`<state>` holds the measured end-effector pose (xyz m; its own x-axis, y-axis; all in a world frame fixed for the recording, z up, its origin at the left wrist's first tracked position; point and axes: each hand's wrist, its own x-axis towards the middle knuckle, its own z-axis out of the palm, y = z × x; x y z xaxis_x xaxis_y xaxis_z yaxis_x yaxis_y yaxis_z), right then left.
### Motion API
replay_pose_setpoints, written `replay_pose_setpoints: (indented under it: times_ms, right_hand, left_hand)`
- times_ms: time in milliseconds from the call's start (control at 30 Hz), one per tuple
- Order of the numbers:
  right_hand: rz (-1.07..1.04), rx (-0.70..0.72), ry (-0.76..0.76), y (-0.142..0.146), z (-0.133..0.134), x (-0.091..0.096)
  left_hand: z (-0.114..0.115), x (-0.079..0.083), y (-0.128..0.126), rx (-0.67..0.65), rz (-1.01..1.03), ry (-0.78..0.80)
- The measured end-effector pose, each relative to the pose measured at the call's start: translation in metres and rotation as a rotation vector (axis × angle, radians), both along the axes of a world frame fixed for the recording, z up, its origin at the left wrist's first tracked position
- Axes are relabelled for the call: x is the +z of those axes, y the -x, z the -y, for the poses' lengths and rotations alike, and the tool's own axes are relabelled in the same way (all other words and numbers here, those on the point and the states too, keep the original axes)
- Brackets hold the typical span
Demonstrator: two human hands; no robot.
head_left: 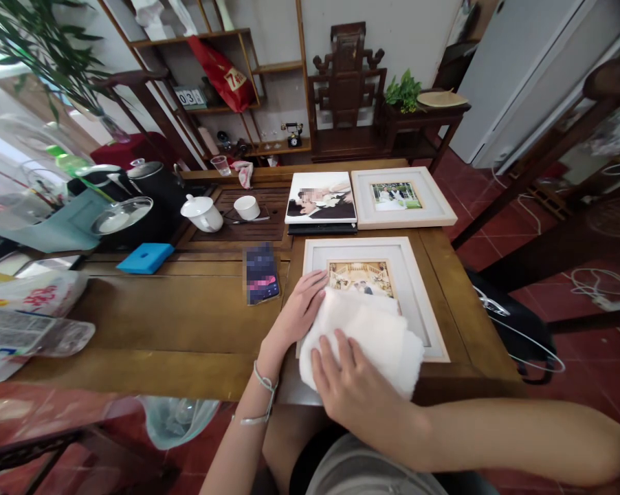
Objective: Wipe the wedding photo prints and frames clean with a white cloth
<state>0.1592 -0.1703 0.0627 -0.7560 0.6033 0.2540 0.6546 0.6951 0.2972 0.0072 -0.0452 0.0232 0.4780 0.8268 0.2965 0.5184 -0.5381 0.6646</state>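
Note:
A picture frame (426, 313) with a pale border and a photo inside lies flat near the table's front edge. Across its lower part is a folded white towel (366, 316), hiding the bottom of the photo. My right hand (351, 378) presses on the towel with fingers bent and slightly apart, its thumb hidden. Over the frame's left edge rests my left hand (306, 306), fingers stretched out and lying on the frame beside the towel. A phone (261, 273) lies on the table to the left of that hand.
Behind are a second frame (436, 199) and a photo album (320, 199). Further left stand a lidded white cup (201, 214), a small white bowl (247, 207), a blue box (145, 258) and a black kettle (155, 182). A plastic bag (36, 292) lies at the left edge.

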Motion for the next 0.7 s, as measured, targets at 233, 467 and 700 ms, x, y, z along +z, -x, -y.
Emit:
replay_pose_setpoints:
  times_ms: [233,467,700]
  right_hand:
    - [0.023,-0.08,0.019,-0.086,0.008,0.004]
    - [-0.007,-0.087,0.151,-0.149,-0.011,0.016]
    - [0.041,-0.13,0.064,-0.162,-0.121,0.002]
  left_hand:
    - [-0.001,-0.007,0.0,-0.013,0.007,-0.042]
    - [-0.001,-0.01,0.002,-0.02,0.009,-0.062]
    - [-0.001,-0.013,0.004,-0.034,0.012,-0.084]
